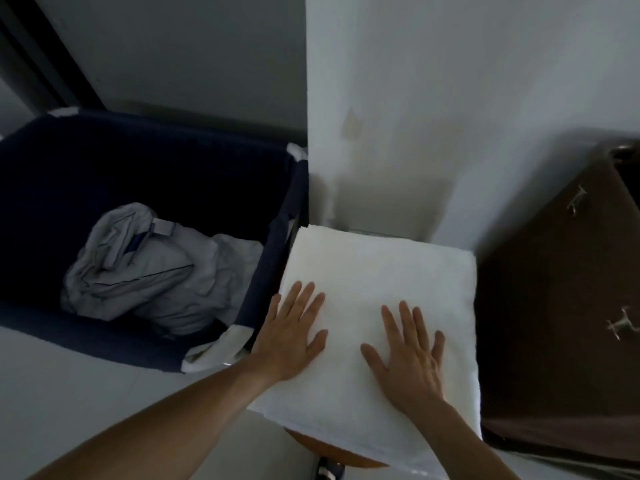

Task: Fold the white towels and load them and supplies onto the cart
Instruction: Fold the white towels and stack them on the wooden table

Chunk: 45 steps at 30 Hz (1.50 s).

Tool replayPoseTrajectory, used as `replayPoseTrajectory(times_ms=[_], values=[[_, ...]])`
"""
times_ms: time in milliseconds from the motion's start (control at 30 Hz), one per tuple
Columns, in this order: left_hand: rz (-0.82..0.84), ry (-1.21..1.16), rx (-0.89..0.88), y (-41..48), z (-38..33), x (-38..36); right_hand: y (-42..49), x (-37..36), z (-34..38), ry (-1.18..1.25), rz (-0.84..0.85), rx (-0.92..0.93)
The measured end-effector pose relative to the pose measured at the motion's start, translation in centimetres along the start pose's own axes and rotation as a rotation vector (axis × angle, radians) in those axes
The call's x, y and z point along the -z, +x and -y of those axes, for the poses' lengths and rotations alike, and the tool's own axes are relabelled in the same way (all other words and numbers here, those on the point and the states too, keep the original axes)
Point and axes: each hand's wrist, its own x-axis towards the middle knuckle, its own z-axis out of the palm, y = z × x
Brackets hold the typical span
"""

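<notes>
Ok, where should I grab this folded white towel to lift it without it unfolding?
Probably the near edge, from your side: the folded towel lies flat and overhangs its support there, so the left hand and right hand, flat on top, can slide under. The wall blocks the far side.

Brown cabinet, perhaps wooden, beside wall

no readable text, labels, brands, numbers or signs
</notes>
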Motion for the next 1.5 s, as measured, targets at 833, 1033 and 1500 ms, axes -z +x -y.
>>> replayPoseTrajectory(times_ms=[833,1033,1500], values=[[0.193,-0.041,0.198,15.8,42.1,-6.3,31.6,-11.8,35.3,-0.004,0.358,0.213],[0.297,-0.102,0.097,21.3,46.7,-14.9,39.1,-22.9,35.0,-0.036,0.501,0.072],[0.319,-0.047,-0.034,32.4,50.8,-31.5,52.9,-38.9,31.1,-0.271,0.482,0.037]])
